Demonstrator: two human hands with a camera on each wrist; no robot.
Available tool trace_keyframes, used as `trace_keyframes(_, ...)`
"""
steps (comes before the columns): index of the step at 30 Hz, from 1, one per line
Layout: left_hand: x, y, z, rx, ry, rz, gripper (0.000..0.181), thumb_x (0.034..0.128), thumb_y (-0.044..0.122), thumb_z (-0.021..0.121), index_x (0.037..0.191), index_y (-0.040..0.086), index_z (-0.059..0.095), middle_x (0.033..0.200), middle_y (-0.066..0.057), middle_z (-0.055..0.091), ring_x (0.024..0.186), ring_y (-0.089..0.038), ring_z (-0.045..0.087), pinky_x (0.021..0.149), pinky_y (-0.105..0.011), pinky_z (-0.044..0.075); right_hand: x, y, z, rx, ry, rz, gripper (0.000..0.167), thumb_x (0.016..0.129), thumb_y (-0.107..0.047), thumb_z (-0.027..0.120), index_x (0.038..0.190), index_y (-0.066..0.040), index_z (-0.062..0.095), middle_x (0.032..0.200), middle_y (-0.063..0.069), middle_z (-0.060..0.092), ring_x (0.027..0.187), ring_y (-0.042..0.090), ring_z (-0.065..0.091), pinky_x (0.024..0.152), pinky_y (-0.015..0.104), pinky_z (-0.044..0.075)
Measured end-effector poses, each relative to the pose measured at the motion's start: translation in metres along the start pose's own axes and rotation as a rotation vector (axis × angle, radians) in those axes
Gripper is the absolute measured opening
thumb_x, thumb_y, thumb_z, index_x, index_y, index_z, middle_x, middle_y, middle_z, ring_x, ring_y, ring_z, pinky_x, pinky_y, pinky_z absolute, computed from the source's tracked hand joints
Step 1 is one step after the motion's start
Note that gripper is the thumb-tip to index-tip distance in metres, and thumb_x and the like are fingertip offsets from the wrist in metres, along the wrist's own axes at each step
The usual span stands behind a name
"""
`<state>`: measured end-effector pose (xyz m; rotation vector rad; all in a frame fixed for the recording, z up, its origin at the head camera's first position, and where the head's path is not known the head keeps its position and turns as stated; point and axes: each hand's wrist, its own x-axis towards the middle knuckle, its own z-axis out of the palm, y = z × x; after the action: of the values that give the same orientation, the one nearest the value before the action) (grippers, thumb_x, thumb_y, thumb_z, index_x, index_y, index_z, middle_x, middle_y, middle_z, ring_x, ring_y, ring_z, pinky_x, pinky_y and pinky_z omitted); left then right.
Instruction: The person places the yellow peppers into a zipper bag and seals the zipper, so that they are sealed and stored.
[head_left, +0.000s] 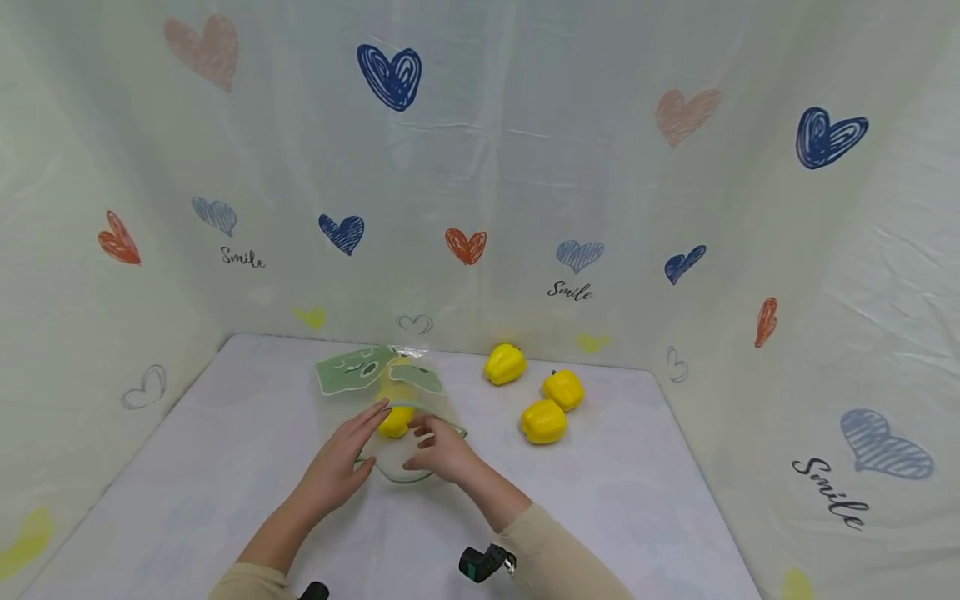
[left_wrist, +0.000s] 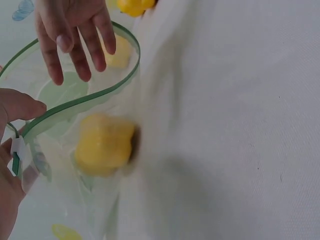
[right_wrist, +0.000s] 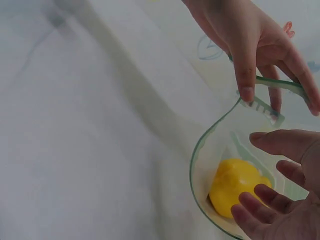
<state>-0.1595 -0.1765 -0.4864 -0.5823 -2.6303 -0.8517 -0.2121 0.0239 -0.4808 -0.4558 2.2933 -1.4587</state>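
A clear zip bag with a green rim [head_left: 408, 481] lies with its mouth open towards the person. One yellow bell pepper [head_left: 395, 422] shows just inside it, and in the left wrist view two peppers [left_wrist: 105, 145] [left_wrist: 118, 51] show through the film. The left hand [head_left: 335, 469] holds the rim at the left, its thumb on the edge beside the white slider [left_wrist: 18, 145]. Over the mouth, the right hand [head_left: 444, 451] has its fingers spread and loosely bent, with nothing in them; its palm and fingers [right_wrist: 257, 212] show beside the pepper [right_wrist: 235, 186].
Three more yellow peppers [head_left: 505, 364] [head_left: 563, 389] [head_left: 543, 422] stand on the white table [head_left: 600, 508] right of the bag. A curtain printed with hearts [head_left: 495, 167] rises behind and at both sides. A small black device [head_left: 482, 564] is by the right sleeve.
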Motion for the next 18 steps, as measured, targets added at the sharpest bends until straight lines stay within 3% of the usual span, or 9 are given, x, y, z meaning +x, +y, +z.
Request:
trace_keyframes(6, 0.001, 0.000, -0.001, 0.014, -0.003, 0.019, 0.081, 0.0704, -0.012, 0.078, 0.142, 0.004, 0.046, 0.152, -0.010, 0.039, 0.129, -0.036, 0.044, 0.102, -0.054, 0.042, -0.014, -0.001, -0.011, -0.022, -0.041, -0.016, 0.051, 0.080, -0.003, 0.078, 0.126, -0.004, 0.058, 0.125, 0.017, 0.058, 0.108, 0.027, 0.059, 0.088, 0.037, 0.054)
trace_keyframes(18, 0.001, 0.005, -0.002, 0.011, -0.030, -0.037, 0.081, 0.0726, -0.011, 0.078, 0.144, 0.007, 0.044, 0.152, -0.008, 0.038, 0.131, -0.034, 0.043, 0.104, -0.053, 0.041, -0.032, 0.004, -0.029, -0.019, -0.049, -0.043, 0.049, 0.081, -0.004, 0.077, 0.127, -0.003, 0.057, 0.123, 0.018, 0.059, 0.108, 0.029, 0.058, 0.087, 0.037, 0.054)
